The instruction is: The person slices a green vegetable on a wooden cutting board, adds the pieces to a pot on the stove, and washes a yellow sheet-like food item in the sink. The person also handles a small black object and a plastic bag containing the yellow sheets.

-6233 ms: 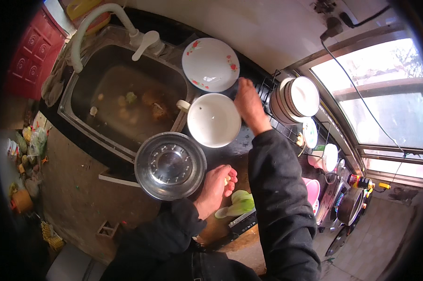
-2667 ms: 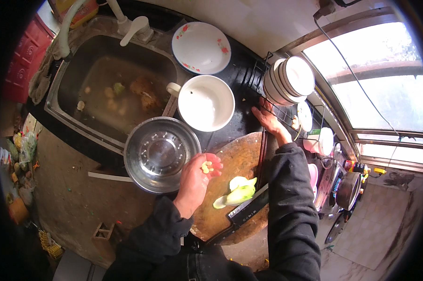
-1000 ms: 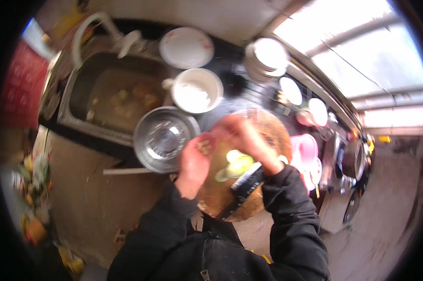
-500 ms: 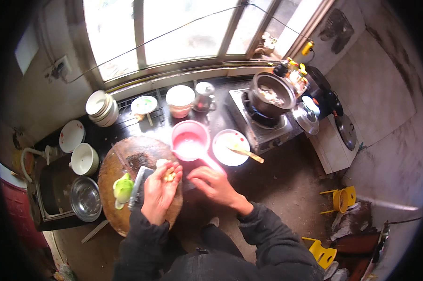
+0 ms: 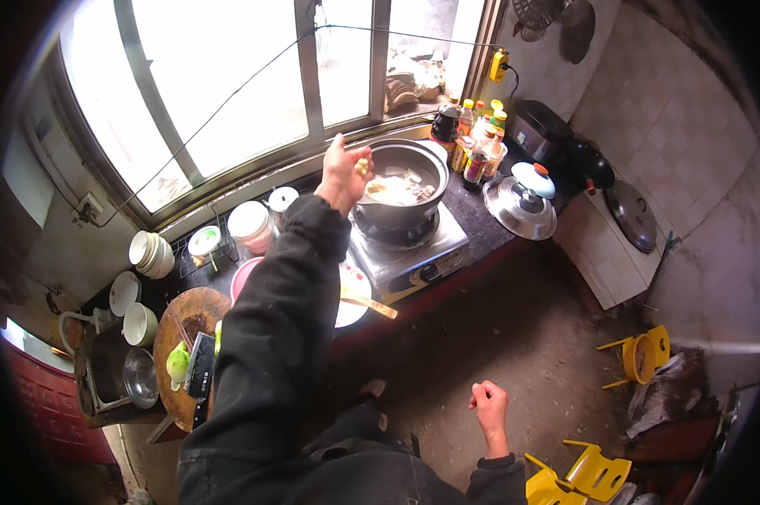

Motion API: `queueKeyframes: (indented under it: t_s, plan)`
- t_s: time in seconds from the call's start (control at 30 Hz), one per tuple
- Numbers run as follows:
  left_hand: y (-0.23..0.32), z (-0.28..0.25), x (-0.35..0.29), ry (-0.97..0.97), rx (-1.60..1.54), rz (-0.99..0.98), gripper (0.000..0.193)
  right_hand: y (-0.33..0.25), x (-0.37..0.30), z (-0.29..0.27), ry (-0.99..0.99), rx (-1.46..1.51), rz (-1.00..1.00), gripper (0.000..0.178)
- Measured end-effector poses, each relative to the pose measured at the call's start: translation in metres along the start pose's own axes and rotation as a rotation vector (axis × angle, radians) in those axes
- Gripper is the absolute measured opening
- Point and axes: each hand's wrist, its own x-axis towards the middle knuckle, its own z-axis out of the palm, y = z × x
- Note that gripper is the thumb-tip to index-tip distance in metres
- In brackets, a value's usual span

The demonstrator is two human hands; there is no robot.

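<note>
My left hand [image 5: 344, 178] is raised at the left rim of a dark pot [image 5: 402, 216], its fingers curled round small pale-yellow pieces [image 5: 362, 167] that look like chopped garlic. Pale chunks of food [image 5: 405, 187] lie in liquid inside the pot, which stands on a silver gas stove [image 5: 414, 252]. Low on the right, away from the counter, my right hand [image 5: 489, 408] hangs with its fingers closed and nothing visible in them. My left sleeve partly hides a pink dipper [image 5: 244, 276] and a white plate [image 5: 351, 316] with a wooden spatula [image 5: 378, 307] across it.
A round chopping board [image 5: 196, 303] holds a green vegetable [image 5: 178, 365] and a cleaver [image 5: 200, 365]. Seasoning bottles [image 5: 478, 156] and a metal lid [image 5: 520, 210] stand right of the pot. Stacked bowls [image 5: 150, 254] sit at the left; yellow chairs [image 5: 599, 471] are low right.
My left hand has moved from above the chopping board, up and right to the pot, carrying the pale pieces. My right hand has withdrawn from beside it, down and right, and its fingers have closed.
</note>
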Motion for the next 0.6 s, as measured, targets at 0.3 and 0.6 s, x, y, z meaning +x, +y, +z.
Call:
queueKeyframes:
  t_s: [0.3,0.6]
  plan:
    - [-0.001,0.007,0.065,0.040,0.395,0.188,0.044,0.005,0.128,-0.051,0.013,0.034,0.049,0.035]
    - [-0.001,0.035,0.047,0.047,0.441,0.284,0.037,-0.055,0.298,-0.056,-0.047,-0.143,-0.310,0.037]
